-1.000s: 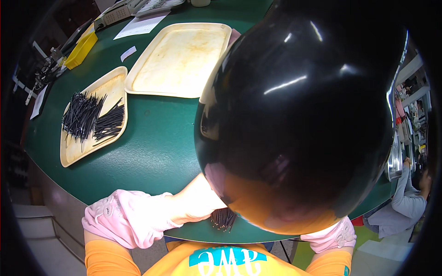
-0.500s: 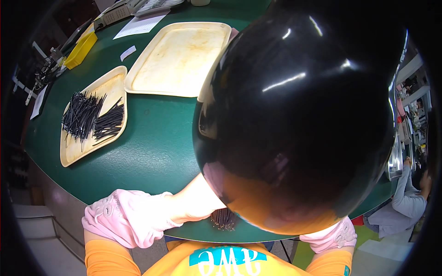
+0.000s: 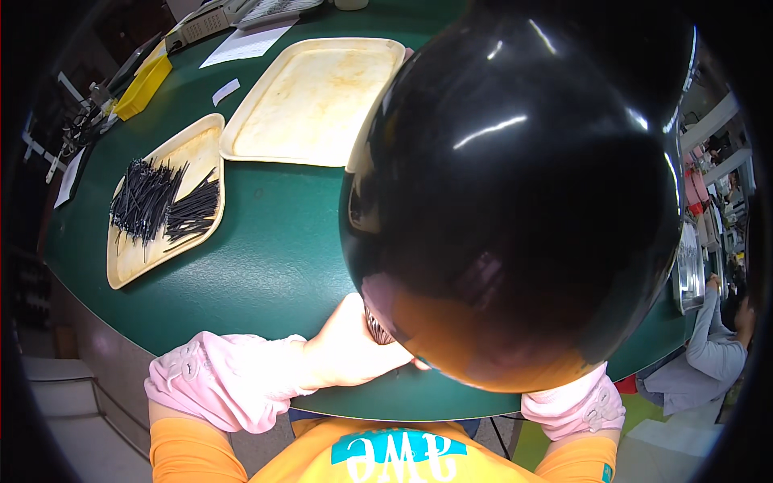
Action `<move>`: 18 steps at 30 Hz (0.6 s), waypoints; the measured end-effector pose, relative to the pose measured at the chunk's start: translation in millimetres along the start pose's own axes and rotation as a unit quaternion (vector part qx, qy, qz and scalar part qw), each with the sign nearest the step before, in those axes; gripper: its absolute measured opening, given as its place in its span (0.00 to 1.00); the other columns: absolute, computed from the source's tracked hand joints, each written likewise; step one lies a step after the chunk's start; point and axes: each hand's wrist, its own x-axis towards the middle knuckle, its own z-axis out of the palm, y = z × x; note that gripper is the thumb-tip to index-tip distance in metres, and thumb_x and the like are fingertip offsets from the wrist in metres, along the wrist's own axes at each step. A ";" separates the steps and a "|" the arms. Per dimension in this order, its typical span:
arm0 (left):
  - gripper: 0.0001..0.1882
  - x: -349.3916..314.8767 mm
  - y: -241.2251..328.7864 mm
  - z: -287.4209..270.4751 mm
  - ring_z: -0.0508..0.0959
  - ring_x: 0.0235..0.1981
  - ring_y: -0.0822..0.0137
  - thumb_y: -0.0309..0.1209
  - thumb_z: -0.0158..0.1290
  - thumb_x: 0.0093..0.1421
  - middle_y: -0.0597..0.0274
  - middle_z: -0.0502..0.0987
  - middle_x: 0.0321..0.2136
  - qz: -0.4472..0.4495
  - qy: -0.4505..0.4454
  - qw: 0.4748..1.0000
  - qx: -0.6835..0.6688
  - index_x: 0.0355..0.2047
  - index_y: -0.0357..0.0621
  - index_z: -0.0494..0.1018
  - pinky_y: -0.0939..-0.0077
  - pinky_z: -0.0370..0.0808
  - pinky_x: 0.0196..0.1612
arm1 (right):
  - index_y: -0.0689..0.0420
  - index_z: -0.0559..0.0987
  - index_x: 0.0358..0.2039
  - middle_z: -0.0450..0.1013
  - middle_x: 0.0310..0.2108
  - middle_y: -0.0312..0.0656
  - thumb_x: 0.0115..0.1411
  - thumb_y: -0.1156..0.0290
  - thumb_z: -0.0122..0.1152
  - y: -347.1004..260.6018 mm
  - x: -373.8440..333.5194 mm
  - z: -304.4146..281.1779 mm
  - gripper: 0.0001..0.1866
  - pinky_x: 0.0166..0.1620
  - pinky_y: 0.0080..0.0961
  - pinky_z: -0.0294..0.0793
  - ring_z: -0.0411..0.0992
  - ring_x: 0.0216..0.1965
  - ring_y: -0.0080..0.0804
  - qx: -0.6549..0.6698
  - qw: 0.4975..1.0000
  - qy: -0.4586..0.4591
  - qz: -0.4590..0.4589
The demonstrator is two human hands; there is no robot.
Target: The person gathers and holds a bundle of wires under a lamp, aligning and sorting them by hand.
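My left hand (image 3: 360, 346) reaches in over the near edge of the green table, brightly lit and washed out. Its fingers are closed round a bundle of thin dark sticks (image 3: 377, 328), of which only part shows. A large glossy black dome (image 3: 515, 225), like a lamp shade, covers the area just right of that hand. My right hand is hidden behind the dome; only its pink sleeve cuff (image 3: 592, 402) shows below. To the left, a small cream tray (image 3: 133, 270) carries heaps of thin black wire-like pieces (image 3: 149, 197).
A larger cream tray (image 3: 302, 105) stands farther back on the green table (image 3: 266, 258). Beyond lie a paper slip (image 3: 226, 92), a white sheet (image 3: 245, 44) and a yellow bin (image 3: 145, 86). Another person (image 3: 713, 346) sits at the right, by metal trays (image 3: 690, 270).
My left hand has risen slightly and turned. The bundle, earlier low beside the wrist near the table edge, now shows higher, within the hand's grip. The view has shifted slightly.
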 end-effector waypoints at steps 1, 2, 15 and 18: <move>0.09 -0.6 5.7 1.0 0.74 0.27 0.72 0.23 0.52 0.48 0.58 0.74 0.27 -0.080 -0.001 0.995 -0.059 0.31 0.34 0.69 0.81 0.71 0.31 | 0.57 0.49 0.55 0.50 0.55 0.46 0.59 0.61 0.33 -8.5 0.3 4.5 0.25 0.56 0.29 0.55 0.54 0.54 0.35 0.080 0.997 0.006 0.025; 0.07 -0.5 8.7 1.1 0.74 0.26 0.72 0.23 0.52 0.49 0.58 0.74 0.27 -0.160 -0.002 0.980 -0.118 0.30 0.34 0.69 0.82 0.71 0.30 | 0.57 0.49 0.55 0.50 0.55 0.46 0.59 0.62 0.33 -11.4 0.0 5.5 0.25 0.56 0.29 0.55 0.54 0.54 0.35 0.119 0.992 0.008 0.037; 0.12 5.7 -7.4 -7.2 0.72 0.25 0.69 0.20 0.54 0.46 0.57 0.72 0.26 -0.166 -0.084 0.921 -0.343 0.33 0.35 0.68 0.78 0.71 0.29 | 0.56 0.48 0.56 0.50 0.55 0.46 0.60 0.60 0.31 -12.9 -5.1 -5.8 0.25 0.55 0.29 0.55 0.54 0.54 0.35 0.267 0.964 -0.009 -0.015; 0.15 5.5 -15.1 5.3 0.73 0.33 0.65 0.21 0.55 0.46 0.53 0.72 0.32 -0.170 0.007 0.930 -0.326 0.36 0.35 0.68 0.75 0.71 0.36 | 0.56 0.48 0.56 0.50 0.55 0.46 0.60 0.59 0.31 -11.6 -5.3 -10.2 0.25 0.55 0.29 0.55 0.54 0.54 0.35 0.237 0.971 0.002 -0.033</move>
